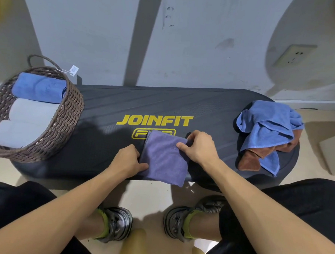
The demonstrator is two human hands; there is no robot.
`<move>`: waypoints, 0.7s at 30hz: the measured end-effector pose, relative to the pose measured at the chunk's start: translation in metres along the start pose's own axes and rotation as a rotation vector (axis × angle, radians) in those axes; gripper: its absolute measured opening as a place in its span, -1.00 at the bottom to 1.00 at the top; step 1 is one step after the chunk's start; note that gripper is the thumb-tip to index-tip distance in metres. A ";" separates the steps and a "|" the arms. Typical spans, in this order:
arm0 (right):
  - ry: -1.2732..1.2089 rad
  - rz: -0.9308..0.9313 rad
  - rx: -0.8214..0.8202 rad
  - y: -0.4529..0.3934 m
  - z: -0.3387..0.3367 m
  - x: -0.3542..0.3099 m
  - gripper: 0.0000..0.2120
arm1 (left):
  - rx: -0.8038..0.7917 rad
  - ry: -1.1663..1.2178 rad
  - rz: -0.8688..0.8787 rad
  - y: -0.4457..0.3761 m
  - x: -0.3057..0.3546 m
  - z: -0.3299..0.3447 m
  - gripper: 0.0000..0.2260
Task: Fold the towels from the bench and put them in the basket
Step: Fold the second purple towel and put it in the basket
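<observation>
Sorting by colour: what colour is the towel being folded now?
Purple; the towel shows best in the head view, held by both hands.

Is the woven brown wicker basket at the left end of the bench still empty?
No: the woven brown wicker basket already holds three rolled towels, one blue towel and two light grey towels.

On the bench [183,106]: basket [66,119] at left with 3 rolled towels [33,110] inside — folded towel [164,157] at front centre — heap of loose towels [267,132] at right.
</observation>
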State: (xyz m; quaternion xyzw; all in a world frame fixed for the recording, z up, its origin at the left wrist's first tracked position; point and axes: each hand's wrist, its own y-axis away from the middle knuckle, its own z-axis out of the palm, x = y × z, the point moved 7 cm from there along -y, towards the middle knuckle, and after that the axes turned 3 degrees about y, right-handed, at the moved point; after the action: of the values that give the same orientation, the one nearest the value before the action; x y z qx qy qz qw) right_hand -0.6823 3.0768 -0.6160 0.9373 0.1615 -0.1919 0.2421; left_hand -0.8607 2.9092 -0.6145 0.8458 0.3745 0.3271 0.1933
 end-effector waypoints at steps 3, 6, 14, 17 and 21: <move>0.011 -0.010 -0.016 0.001 0.004 -0.002 -0.52 | 0.016 -0.031 0.028 0.004 0.000 0.002 -0.72; 0.065 0.045 -0.121 -0.002 0.004 -0.001 -0.57 | 0.010 -0.008 0.035 0.002 -0.001 0.005 -0.74; -0.198 0.152 -0.468 0.008 -0.002 0.001 -0.87 | -0.024 0.038 0.014 -0.001 0.001 0.013 -0.80; -0.455 0.194 -0.497 0.010 -0.008 0.005 -0.85 | 0.096 0.117 0.053 -0.002 0.002 0.002 -0.76; -0.733 0.291 -0.320 0.001 -0.027 0.026 -0.86 | 0.460 0.306 0.389 0.012 0.033 -0.029 -0.85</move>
State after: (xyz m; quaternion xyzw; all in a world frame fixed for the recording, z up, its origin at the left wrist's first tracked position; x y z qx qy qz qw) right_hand -0.6517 3.0958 -0.6052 0.7705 -0.0417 -0.4489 0.4505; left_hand -0.8579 2.9291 -0.5738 0.8639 0.2946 0.3882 -0.1271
